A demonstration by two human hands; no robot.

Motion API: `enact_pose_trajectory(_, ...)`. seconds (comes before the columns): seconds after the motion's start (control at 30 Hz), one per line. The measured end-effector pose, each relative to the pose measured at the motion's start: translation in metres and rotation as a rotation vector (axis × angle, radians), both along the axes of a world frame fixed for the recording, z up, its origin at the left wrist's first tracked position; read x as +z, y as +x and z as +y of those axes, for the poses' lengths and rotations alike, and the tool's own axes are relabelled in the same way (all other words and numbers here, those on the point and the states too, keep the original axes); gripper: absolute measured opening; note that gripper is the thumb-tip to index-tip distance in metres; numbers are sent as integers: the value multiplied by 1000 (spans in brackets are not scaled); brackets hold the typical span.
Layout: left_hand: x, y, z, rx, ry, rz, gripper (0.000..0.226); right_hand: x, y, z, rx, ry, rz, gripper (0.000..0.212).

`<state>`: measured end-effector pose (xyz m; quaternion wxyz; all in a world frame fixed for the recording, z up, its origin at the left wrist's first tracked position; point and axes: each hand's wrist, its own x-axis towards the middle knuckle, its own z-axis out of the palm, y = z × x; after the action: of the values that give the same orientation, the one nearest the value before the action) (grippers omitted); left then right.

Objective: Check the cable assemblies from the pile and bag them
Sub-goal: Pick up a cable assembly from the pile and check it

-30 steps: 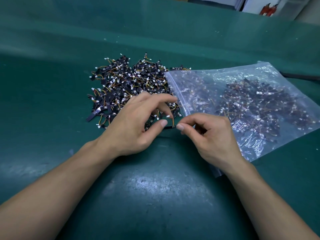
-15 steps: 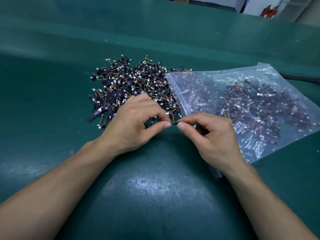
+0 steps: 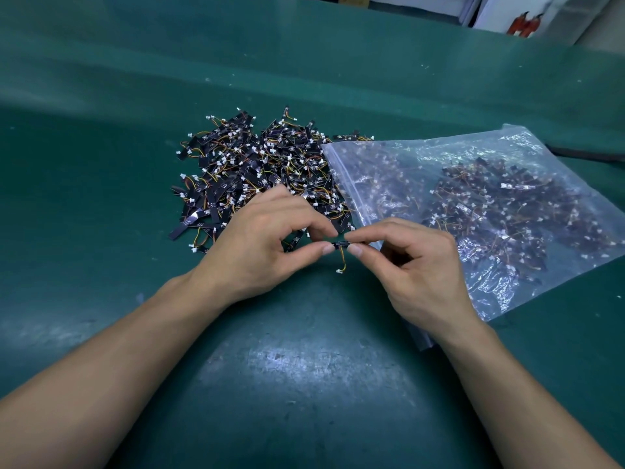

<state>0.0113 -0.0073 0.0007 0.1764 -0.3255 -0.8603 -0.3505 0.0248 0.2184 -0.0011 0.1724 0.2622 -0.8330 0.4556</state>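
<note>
The cable assembly [image 3: 340,245] now sits a little nearer, pinched between the left hand [image 3: 267,245] and right hand [image 3: 419,265]. Its orange wire [image 3: 341,259] (hidden a second ago) hangs free below, white plug [image 3: 339,271] at the tip. The left forefinger, stretched out before, is curled in.

A small black cable assembly [image 3: 340,245] is pinched at its two ends between the left hand [image 3: 267,245] and the right hand [image 3: 416,265], just above a green mat [image 3: 304,384]. Its wire and white connector are seen hanging below. A pile [image 3: 257,170] is spread behind the left hand. A clear bag [image 3: 490,204], partly filled, is laid beside it on the right.
</note>
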Motion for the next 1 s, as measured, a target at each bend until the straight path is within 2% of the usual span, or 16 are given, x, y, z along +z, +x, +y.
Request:
enact_pose_trajectory(0.23,1,0,0,-21,-20,34,10,-3,1,0,-31,3,-44,17)
enact_pose_trajectory(0.57,2,1,1,-62,-2,43,7,0,2,0,-12,37,-26,8)
enact_pose_trajectory(1.0,5,5,3,-81,39,73,10,2,3,-1,29,-28,103,8)
